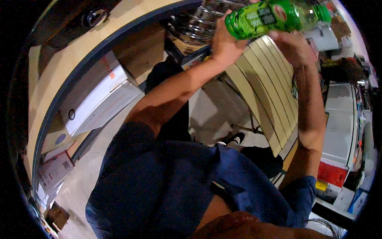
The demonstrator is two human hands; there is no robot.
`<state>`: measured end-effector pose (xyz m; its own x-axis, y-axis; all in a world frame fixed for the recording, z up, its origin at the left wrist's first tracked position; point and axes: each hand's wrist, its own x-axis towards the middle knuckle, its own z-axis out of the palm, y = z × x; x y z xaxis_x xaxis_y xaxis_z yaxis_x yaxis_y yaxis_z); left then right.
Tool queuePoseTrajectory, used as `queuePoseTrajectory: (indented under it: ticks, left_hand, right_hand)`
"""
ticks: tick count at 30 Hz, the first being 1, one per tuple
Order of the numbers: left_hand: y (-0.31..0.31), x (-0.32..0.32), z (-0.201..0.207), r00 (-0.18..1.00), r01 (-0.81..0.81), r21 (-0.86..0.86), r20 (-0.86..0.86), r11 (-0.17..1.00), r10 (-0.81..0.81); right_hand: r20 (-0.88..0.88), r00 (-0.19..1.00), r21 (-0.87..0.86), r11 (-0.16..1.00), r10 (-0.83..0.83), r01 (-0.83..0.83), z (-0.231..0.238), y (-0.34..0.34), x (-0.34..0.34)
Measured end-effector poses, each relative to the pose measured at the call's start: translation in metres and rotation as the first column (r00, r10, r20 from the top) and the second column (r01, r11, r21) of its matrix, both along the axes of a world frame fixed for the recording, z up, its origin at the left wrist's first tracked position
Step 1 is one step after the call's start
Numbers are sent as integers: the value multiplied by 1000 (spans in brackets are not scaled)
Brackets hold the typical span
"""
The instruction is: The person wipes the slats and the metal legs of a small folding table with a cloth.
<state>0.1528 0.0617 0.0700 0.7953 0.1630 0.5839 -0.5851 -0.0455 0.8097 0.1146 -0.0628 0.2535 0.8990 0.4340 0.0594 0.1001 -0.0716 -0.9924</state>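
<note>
A green plastic bottle point(254, 20) with a printed label lies tilted on its side at the top of the head view, its green cap point(324, 14) pointing right. My left hand point(229, 44) grips its base end, the fingers partly hidden behind it. Against the near side of the bottle, my right hand point(292, 46) holds the part toward the neck; most of its fingers are out of sight behind the bottle. Both arms reach forward, and a slatted cream folding table point(264, 75) stands below the hands.
Left of me curves a wooden desk edge point(67, 75) with white boxes point(107, 103) beneath it. A shiny coiled metal rack point(199, 24) stands beyond my left hand. Along the right are white storage drawers point(338, 123), a red box point(331, 174) and crowded small items.
</note>
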Motion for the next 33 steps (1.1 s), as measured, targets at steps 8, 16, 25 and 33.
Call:
queuePoseTrajectory:
  ticks: [8,16,25,33]
  left_hand:
    - [2,-2,-11,997,27,-1,-79,1000,-27]
    - [-4,-1,-6,973,157,76,-182,985,-142]
    - [-23,9,-37,996,-21,380,-71,925,52]
    - [-26,14,-34,998,57,655,-48,754,-34]
  right_hand:
    - [266,964,-432,890,-29,146,-8,86,92]
    - [104,990,-394,910,-98,131,11,185,84]
    - [155,983,-477,864,-99,162,-25,139,66]
    - [797,527,-592,209,296,778,-139,-110,19]
